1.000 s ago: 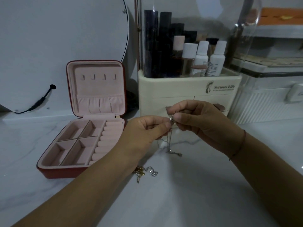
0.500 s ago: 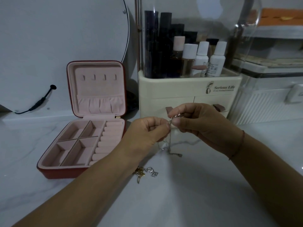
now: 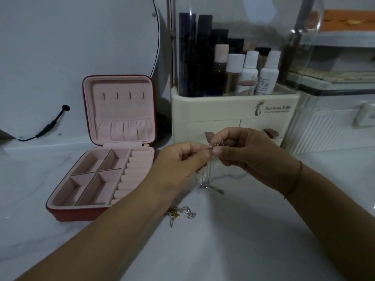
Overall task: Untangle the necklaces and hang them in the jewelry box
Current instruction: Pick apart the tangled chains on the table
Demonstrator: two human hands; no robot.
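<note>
My left hand (image 3: 180,161) and my right hand (image 3: 249,157) meet above the white counter, and both pinch the top of a thin silver necklace (image 3: 208,175). Its chain hangs down between them, and its lower end rests on the counter. A second tangle of gold and silver chain (image 3: 180,212) lies on the counter beside my left forearm. The red jewelry box (image 3: 69,214) stands open at the left, with a pink lining. Several small hooks (image 3: 123,95) sit in a row in its upright lid, and nothing hangs on them.
A cream cosmetics organiser (image 3: 229,110) with bottles and a clear cover stands right behind my hands. Further right is a ribbed clear container (image 3: 334,136). A round mirror (image 3: 77,47) with a black cable (image 3: 48,126) leans behind the jewelry box.
Both hands shifted very slightly, working the chain between the fingertips. The hanging necklace and the tangle on the counter stay where they were.
</note>
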